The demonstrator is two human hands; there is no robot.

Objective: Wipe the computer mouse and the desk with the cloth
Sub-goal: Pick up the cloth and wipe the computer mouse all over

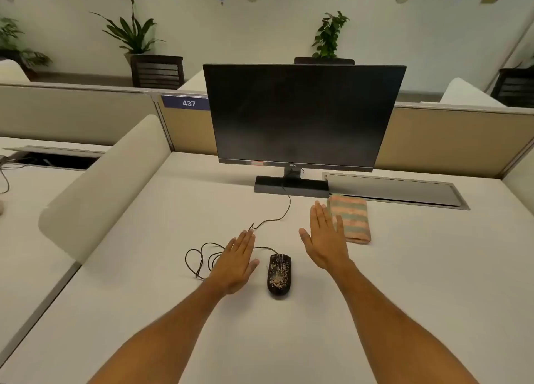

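A black computer mouse speckled with pale crumbs lies on the white desk, its cable looping off to the left. My left hand hovers flat and open just left of the mouse, holding nothing. My right hand is open too, fingers stretched forward, to the right of the mouse. A folded cloth with pink and green stripes lies just beyond and right of my right hand, partly hidden behind its fingers.
A dark monitor stands on its base at the back of the desk. A grey cable hatch sits at the back right. A curved divider panel bounds the left side; partition walls close the rear.
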